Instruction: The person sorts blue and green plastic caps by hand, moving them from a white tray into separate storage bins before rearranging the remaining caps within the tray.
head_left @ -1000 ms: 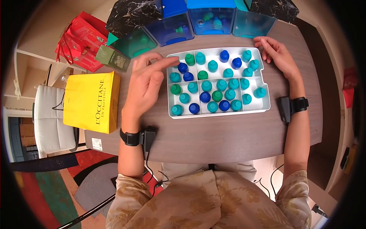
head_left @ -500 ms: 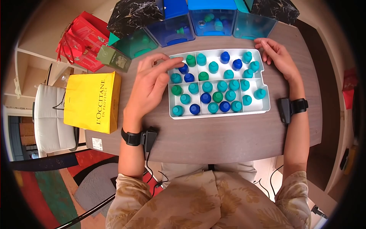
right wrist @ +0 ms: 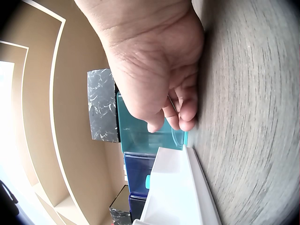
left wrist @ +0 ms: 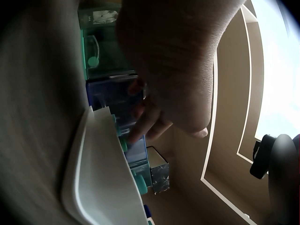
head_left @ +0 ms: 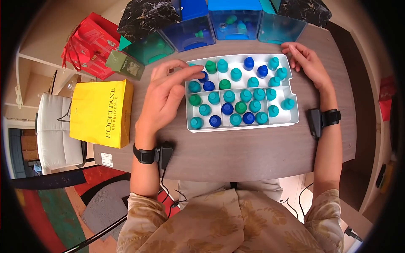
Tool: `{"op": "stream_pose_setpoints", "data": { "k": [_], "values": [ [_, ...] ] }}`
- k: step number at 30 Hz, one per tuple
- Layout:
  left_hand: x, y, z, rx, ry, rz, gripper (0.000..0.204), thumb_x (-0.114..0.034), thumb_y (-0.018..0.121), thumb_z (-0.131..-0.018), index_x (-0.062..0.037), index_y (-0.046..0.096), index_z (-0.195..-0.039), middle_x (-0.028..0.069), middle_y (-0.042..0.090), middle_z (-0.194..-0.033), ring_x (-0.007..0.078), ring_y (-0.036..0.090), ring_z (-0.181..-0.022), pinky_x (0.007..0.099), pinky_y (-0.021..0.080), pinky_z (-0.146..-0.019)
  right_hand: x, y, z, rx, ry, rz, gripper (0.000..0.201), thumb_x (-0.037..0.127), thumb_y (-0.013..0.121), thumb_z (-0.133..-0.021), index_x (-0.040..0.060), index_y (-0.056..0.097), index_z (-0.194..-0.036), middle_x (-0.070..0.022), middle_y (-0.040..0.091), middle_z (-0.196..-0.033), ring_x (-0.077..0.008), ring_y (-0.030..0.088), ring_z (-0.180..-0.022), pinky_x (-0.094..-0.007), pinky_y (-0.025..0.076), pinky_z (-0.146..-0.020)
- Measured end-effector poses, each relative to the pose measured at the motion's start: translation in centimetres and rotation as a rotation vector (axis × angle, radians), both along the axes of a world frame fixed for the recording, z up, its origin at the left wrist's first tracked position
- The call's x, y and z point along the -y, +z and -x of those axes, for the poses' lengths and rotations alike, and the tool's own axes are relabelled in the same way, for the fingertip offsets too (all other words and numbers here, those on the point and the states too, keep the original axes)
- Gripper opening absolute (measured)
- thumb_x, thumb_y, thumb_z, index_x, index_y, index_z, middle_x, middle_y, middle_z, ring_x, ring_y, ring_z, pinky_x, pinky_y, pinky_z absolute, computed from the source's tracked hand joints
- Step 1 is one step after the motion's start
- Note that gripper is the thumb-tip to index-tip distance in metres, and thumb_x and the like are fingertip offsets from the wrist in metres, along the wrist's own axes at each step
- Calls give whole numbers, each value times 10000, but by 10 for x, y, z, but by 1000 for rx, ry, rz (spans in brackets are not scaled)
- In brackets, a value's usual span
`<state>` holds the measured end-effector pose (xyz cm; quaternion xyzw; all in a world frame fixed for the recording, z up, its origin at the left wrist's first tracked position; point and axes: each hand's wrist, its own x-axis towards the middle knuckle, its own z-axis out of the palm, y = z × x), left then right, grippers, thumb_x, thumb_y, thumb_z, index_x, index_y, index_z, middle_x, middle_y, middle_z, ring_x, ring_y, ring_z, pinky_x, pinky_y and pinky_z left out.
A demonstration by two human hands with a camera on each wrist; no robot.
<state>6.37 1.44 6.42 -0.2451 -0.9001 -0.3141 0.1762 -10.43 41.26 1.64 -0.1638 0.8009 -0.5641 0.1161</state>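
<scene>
A white divided tray point(head_left: 236, 127) holds several teal, blue and green bottles. My left hand point(head_left: 162, 95) hovers over its back left corner, index finger extended above a blue bottle point(head_left: 204, 77); whether it touches the bottle I cannot tell. Nothing shows between that hand's fingers. In the left wrist view, the left hand point(left wrist: 168, 70) is dark, its fingers beyond the tray wall point(left wrist: 101, 164). My right hand point(head_left: 307, 63) rests on the table off the tray's back right corner, fingers loosely curled around nothing. The right wrist view shows this hand point(right wrist: 154, 65) lying beside the tray point(right wrist: 173, 187).
Along the back stand a green bin point(head_left: 154, 47), a dark blue bin point(head_left: 190, 36), a lighter blue bin point(head_left: 233, 25) and a teal bin point(head_left: 280, 28). At the left are a yellow bag point(head_left: 99, 114), a red bag point(head_left: 90, 46) and a small green box point(head_left: 125, 64).
My left hand has shifted slightly to the right over the tray's back left compartment, revealing a teal bottle top behind the index finger. The right hand looks unmoved.
</scene>
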Motion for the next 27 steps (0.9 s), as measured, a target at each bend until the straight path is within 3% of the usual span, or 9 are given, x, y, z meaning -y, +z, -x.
{"op": "stream_pose_setpoints", "data": {
  "k": [14, 17, 23, 27],
  "values": [
    [-4, 3, -4, 64, -49, -8, 639, -546, 379, -1125, -52, 740, -1312, 42, 815, -1130, 268, 544, -1249, 411, 350, -1111, -1, -2, -1, -9, 7, -6, 503, 456, 591, -1097, 25, 700, -1332, -2, 715, -1108, -35, 532, -754, -195, 455, -669],
    [-8, -5, -5, 108, -60, -107, 630, -538, 388, -1125, -49, 742, -1305, 42, 814, -1139, 273, 550, -1249, 413, 352, -1120, -1, -1, -1, -8, 5, -8, 502, 454, 592, -1097, 24, 699, -1333, -4, 716, -1111, -35, 533, -755, -195, 456, -668],
    [-7, -6, -3, 68, -65, -145, 602, -500, 391, -1130, -41, 747, -1286, 33, 814, -1117, 282, 566, -1221, 408, 371, -1111, 0, 0, -1, -8, 7, -2, 502, 447, 589, -1100, 17, 696, -1333, -7, 718, -1114, -34, 532, -755, -195, 456, -667],
    [-2, -5, 1, -35, 28, -193, 573, -461, 385, -1136, -42, 757, -1254, 24, 816, -1054, 268, 566, -1177, 406, 386, -1083, 0, 0, -3, -13, 2, -5, 502, 447, 589, -1100, 12, 696, -1329, -7, 715, -1112, -34, 532, -753, -193, 453, -666]
  ]
}}
